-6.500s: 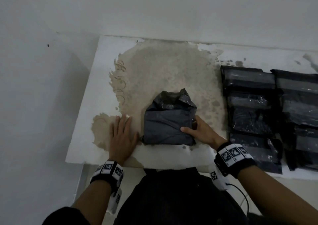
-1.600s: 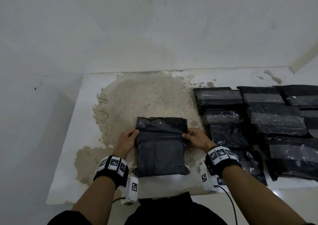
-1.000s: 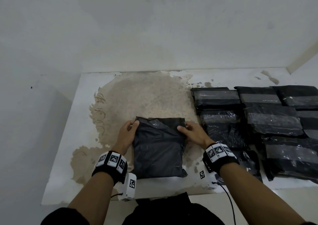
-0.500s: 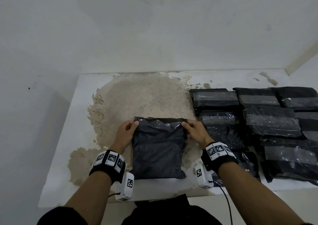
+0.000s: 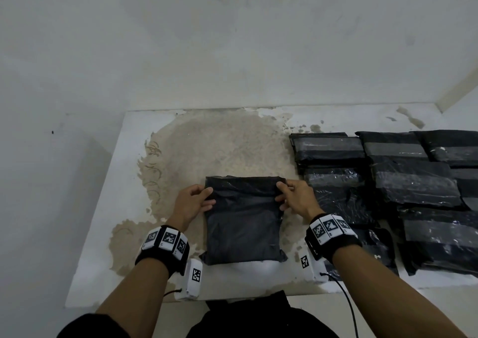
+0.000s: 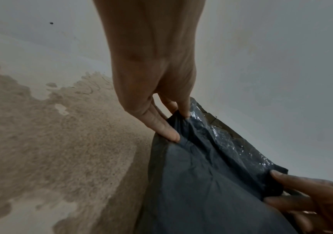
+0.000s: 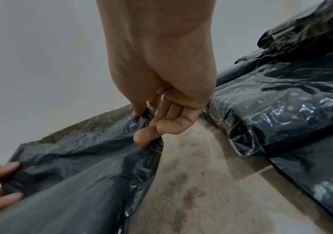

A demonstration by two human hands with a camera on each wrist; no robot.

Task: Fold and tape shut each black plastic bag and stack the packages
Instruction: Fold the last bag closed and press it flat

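A black plastic bag (image 5: 243,224) lies flat on the white table (image 5: 98,234) in front of me, its far flap (image 5: 244,186) turned over toward me. My left hand (image 5: 195,202) pinches the flap's left corner (image 6: 178,125) between thumb and fingers. My right hand (image 5: 292,198) pinches the right corner (image 7: 148,126) the same way. In the left wrist view the flap (image 6: 221,139) shows a glossy strip along its edge. The bag's near end (image 5: 243,258) rests close to the table's front edge.
Several taped black packages (image 5: 393,182) lie in overlapping rows on the right half of the table, close to my right wrist. A rough tan worn patch (image 5: 219,146) covers the table's middle. White walls stand behind and at the left.
Over the last second both hands kept hold of the flap's corners and drew the folded top edge a little toward me. The right hand shifted from the flap's middle out to its right corner.
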